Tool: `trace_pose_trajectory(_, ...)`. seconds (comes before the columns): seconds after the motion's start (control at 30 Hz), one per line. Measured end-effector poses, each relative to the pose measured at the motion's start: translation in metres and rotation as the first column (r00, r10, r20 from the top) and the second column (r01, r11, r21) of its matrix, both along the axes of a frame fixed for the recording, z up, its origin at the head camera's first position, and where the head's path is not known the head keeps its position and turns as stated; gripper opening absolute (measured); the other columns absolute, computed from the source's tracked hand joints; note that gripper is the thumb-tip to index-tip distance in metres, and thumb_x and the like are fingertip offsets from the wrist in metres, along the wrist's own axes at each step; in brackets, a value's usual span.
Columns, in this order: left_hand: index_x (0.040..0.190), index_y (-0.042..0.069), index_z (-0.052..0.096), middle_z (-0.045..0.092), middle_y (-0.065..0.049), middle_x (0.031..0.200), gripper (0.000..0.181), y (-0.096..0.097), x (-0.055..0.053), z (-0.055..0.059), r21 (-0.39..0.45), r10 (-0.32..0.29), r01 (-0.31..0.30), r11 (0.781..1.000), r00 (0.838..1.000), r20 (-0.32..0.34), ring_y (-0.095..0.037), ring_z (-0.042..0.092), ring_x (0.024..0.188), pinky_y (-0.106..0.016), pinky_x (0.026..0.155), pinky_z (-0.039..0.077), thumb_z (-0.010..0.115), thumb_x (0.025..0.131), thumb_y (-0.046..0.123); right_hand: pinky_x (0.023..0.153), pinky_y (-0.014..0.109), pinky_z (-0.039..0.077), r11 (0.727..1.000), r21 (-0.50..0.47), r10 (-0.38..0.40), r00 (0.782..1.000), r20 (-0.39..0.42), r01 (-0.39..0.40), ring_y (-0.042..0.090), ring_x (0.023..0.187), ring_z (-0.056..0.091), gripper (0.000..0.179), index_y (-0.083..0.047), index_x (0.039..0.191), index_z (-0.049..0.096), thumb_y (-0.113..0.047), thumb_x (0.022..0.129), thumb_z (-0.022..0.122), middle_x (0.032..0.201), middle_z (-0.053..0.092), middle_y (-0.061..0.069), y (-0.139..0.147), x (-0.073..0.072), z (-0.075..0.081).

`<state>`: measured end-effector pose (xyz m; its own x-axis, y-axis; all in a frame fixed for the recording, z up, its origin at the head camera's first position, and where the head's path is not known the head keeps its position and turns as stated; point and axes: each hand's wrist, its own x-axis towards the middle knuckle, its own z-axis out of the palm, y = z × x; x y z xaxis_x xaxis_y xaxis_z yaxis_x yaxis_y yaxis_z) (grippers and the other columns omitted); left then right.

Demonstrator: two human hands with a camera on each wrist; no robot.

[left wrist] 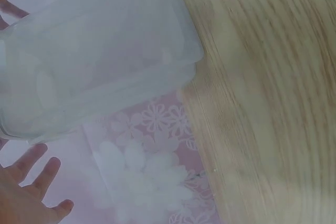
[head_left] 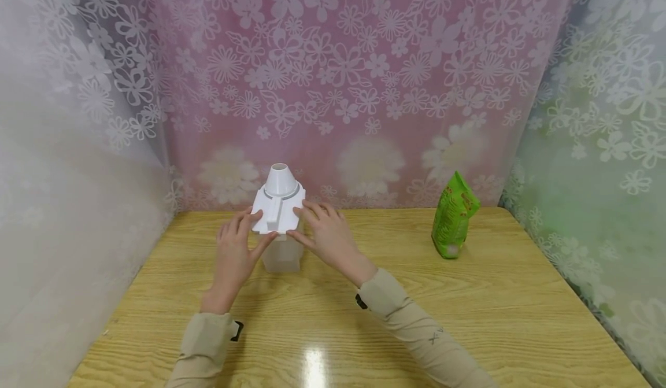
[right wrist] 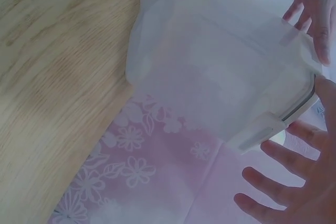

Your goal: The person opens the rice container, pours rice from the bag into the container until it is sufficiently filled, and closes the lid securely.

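A tall translucent plastic storage container stands on the table, topped by a white lid with a cone-shaped cap. My left hand holds the lid's left side, its thumb at the front edge. Opposite it, my right hand holds the right side, thumb also at the front edge. Several fingers of the right hand are spread out beside a lid latch in the right wrist view. The container's cloudy wall fills much of the left wrist view.
A green printed bag stands upright on the right part of the wood-grain table. Flower-patterned curtains enclose the back and both sides. Each wrist wears a dark strap.
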<state>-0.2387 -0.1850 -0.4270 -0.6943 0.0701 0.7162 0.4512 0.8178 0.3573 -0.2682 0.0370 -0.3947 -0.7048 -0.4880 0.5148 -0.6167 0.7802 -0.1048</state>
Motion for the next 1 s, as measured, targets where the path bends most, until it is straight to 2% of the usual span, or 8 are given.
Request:
trace_pose_trajectory(0.17,0.132,0.006,0.062,0.057,-0.024,0.135,0.059,0.004,0.001,0.001,-0.002,-0.010,0.010,1.000,1.000,-0.006,-0.046,0.055,0.119,-0.068,0.106,0.034,0.075,0.088,0.043,0.103,0.055,0.048,1.000,0.013,-0.013,0.999,-0.048,0.013,0.035,0.129,0.054,0.055,-0.021,0.139,0.062,-0.057,0.098,0.058,0.144,0.058,0.007,0.004,0.001,-0.001)
trace_pose_trajectory(0.57,0.132,0.005,0.062,0.056,-0.024,0.136,0.059,0.014,0.000,-0.001,0.014,-0.031,0.031,0.999,1.000,0.005,-0.045,0.053,0.121,-0.068,0.107,0.032,0.077,0.088,0.040,0.103,0.053,0.047,0.999,0.001,-0.038,0.996,-0.078,0.038,0.034,0.127,0.055,0.052,-0.020,0.134,0.066,-0.056,0.098,0.059,0.140,0.061,0.007,0.011,0.005,-0.001)
trace_pose_trajectory(0.8,0.132,0.008,0.063,0.056,-0.021,0.138,0.059,0.014,0.000,0.001,-0.009,-0.030,0.030,1.000,0.999,0.019,-0.044,0.053,0.122,-0.066,0.107,0.033,0.078,0.086,0.041,0.104,0.053,0.047,0.999,-0.007,-0.051,0.996,-0.074,0.051,0.033,0.127,0.055,0.052,-0.020,0.134,0.066,-0.056,0.097,0.059,0.140,0.061,0.007,0.014,0.006,-0.001)
trace_pose_trajectory(1.0,0.133,0.012,0.064,0.056,-0.017,0.140,0.054,0.012,0.000,0.004,-0.017,-0.076,0.077,0.997,0.996,0.043,-0.043,0.051,0.125,-0.067,0.108,0.029,0.079,0.087,0.035,0.104,0.054,0.046,0.998,-0.013,-0.059,0.997,-0.058,0.058,0.034,0.128,0.054,0.050,-0.020,0.133,0.066,-0.055,0.097,0.061,0.140,0.060,0.007,0.019,0.008,0.000)
